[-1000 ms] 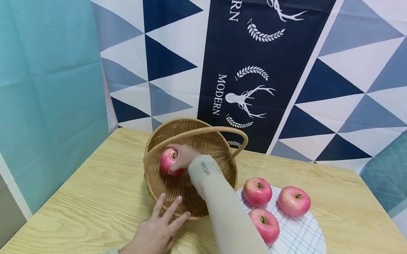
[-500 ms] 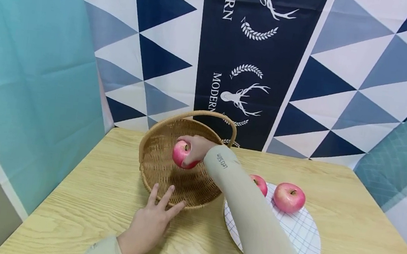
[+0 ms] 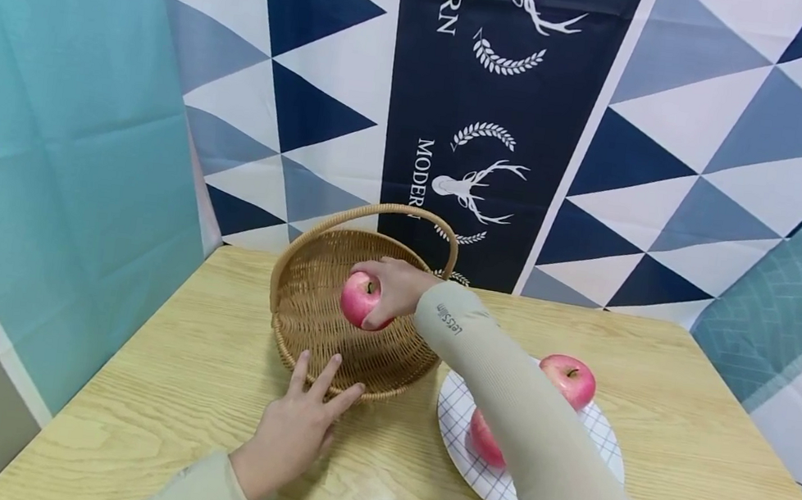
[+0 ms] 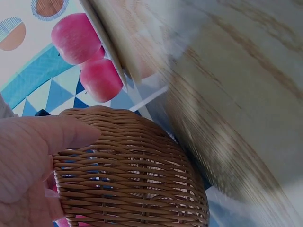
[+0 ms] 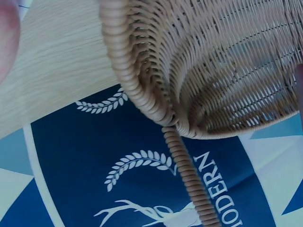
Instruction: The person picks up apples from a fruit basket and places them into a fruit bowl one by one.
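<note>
My right hand [image 3: 400, 289] grips a red apple [image 3: 360, 298] inside the outline of a brown wicker basket [image 3: 305, 276], thumb and fingers curled round the fruit. The basket leans with its mouth facing me and its hooped handle [image 3: 356, 214] raised at the back. My left hand [image 3: 290, 439] holds the basket's near rim. In the left wrist view its thumb [image 4: 71, 133] lies along the outer wicker wall [image 4: 142, 175], while the other fingers go behind the rim. The right wrist view shows the basket's side rim [image 5: 137, 90], with the gripped apple mostly out of frame.
Right of the basket, a round plate [image 3: 456, 434] with a blue check pattern bears apples [image 3: 572, 382], partly covered by my right forearm. A wooden tabletop [image 3: 159, 354] runs back to a patterned cloth [image 3: 338, 20]. A teal cloth [image 3: 66, 121] hangs at the left.
The apple in my right hand has moved up and slightly right within the basket. The basket's handle has swung higher and the basket has tilted. My left hand stays at the rim.
</note>
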Motion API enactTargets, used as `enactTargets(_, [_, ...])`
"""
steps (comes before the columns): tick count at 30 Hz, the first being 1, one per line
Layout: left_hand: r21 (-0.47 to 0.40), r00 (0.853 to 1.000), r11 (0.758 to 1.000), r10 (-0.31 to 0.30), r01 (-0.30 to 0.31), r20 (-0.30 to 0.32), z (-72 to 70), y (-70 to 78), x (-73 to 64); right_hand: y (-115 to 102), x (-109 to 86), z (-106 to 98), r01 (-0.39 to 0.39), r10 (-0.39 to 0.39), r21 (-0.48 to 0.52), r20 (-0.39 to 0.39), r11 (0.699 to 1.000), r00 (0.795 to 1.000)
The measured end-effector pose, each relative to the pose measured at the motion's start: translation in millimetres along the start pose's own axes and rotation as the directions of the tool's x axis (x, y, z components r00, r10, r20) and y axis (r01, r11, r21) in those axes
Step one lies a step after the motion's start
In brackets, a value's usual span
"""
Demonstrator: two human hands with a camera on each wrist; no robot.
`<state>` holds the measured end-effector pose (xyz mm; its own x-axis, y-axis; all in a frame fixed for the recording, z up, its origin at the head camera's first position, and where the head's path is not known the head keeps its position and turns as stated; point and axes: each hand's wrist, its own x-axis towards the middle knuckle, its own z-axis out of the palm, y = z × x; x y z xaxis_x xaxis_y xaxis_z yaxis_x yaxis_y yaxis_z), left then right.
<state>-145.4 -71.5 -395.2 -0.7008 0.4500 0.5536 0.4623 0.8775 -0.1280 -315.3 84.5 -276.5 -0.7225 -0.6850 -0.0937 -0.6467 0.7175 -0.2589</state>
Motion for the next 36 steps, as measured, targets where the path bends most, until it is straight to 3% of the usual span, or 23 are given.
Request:
enactTargets(5, [-0.03, 1.0, 1.0, 0.006, -0.006, 0.013, 1.5, -2.5, -0.1, 4.0, -5.5, -0.8, -0.011, 0.01, 0.073, 0.021, 0.997, 1.0])
enactTargets(9, [-0.034, 0.999, 0.999, 0.004, -0.003, 0.035, 0.9, -4.3, 1.0, 10.8, -15.4, -5.3, -0.072, 0.046, 0.216, 0.125, 0.974, 0.991])
enactTargets(14, [-0.038, 0.998, 0.999, 0.006, -0.004, 0.069, 0.5, -5.5, 1.9, 17.4, -33.4, -20.1, -0.221, 0.121, 0.301, 0.318, 0.928, 0.94])
enactTargets(18, [-0.04, 0.996, 0.999, -0.006, 0.01, 0.089, 0.2, -5.3, 1.5, 20.7, -45.5, -33.9, -0.286, 0.156, 0.301, 0.391, 0.91, 0.907])
enactTargets(22, [-0.034, 0.996, 0.999, -0.016, 0.02, 0.093, -0.1, -4.8, 1.7, 23.0, -54.3, -42.7, -0.306, 0.173, 0.286, 0.41, 0.908, 0.896])
enactTargets(28, [-0.033, 0.998, 0.999, -0.007, 0.009, 0.069, -0.8, -4.2, 2.1, 27.9, -62.9, -47.5, -0.303, 0.181, 0.273, 0.396, 0.913, 0.9])
enactTargets(36, [-0.038, 0.998, 0.999, 0.004, -0.002, 0.066, -0.8, -3.7, -0.4, 43.9, -81.2, -55.6, -0.322, 0.2, 0.302, 0.372, 0.897, 0.906])
